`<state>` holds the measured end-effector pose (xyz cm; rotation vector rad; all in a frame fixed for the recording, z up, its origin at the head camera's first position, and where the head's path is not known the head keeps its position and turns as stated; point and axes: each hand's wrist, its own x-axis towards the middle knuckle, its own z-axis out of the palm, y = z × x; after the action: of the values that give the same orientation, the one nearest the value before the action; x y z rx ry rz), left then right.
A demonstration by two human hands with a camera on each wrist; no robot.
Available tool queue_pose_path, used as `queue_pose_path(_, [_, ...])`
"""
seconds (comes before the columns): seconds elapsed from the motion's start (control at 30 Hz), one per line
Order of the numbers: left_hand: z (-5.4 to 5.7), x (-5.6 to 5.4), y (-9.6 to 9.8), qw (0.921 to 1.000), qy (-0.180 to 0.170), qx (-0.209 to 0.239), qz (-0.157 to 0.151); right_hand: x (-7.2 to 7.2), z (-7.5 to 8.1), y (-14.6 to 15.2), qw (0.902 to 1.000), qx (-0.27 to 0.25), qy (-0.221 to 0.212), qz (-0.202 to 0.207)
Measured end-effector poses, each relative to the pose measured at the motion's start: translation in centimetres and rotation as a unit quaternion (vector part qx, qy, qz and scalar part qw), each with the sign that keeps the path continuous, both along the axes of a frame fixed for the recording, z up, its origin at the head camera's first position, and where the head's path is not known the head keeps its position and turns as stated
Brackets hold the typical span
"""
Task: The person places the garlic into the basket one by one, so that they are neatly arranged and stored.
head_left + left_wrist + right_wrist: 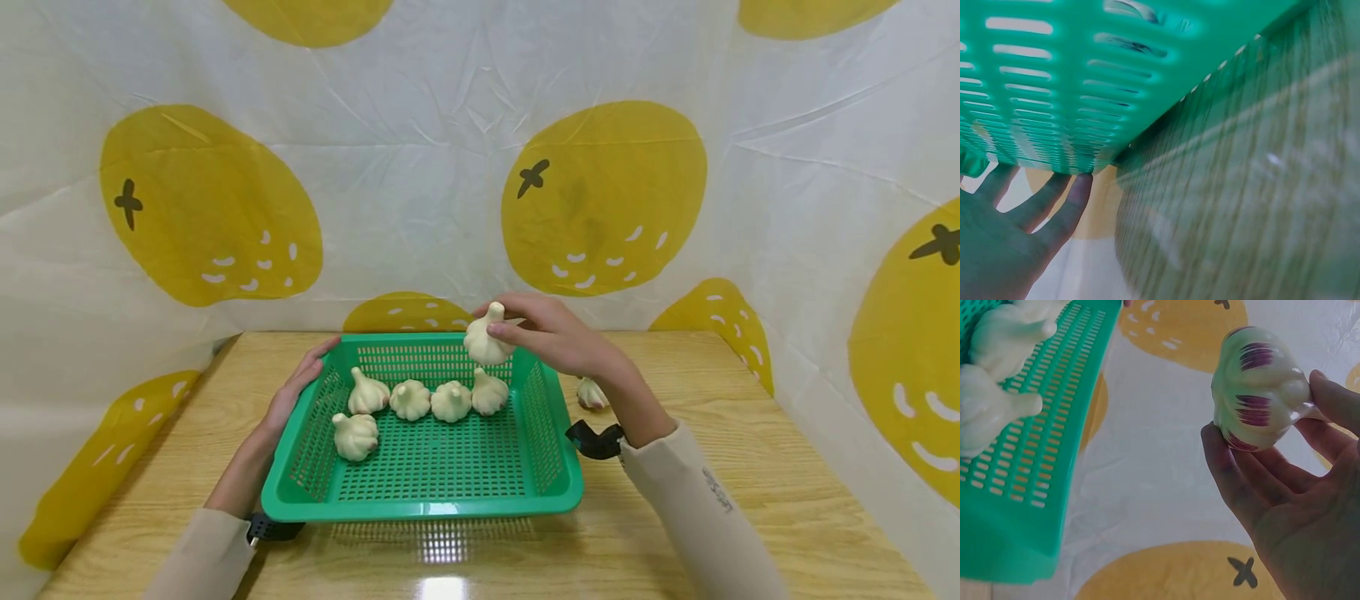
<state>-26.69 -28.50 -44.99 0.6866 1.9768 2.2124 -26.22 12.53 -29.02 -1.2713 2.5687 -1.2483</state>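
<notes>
Basket [423, 507] is showing plain green. Garlic bulb [1263, 387] is showing creamy white, streaked purple. White backdrop cloth [420, 183] is carrying yellow fruit, dark crosses, pale dashes. Table [810, 517] is showing light-brown grain.

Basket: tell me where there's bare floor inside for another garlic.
The basket is bare at its front middle and right, bordered by the near rim, the right wall, the row of four garlics and the front-left garlic. It is crowded along the back, where that row sits close together, and down the left side.
</notes>
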Motion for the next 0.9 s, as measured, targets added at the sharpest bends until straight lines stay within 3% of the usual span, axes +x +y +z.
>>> queue_pose_path(0.33, [0.2, 0.2, -0.1, 1.0000, 0.000, -0.005, 0.005, 0.1, 0.5, -2.7, 0.9994, 0.025, 0.001, 0.022])
queue_pose_path(0.9, [0.4, 0.4, -0.3, 0.9999, -0.002, -0.008, 0.009, -0.8, -0.7, -6.7, 0.9939, 0.086, 0.022, 0.066])
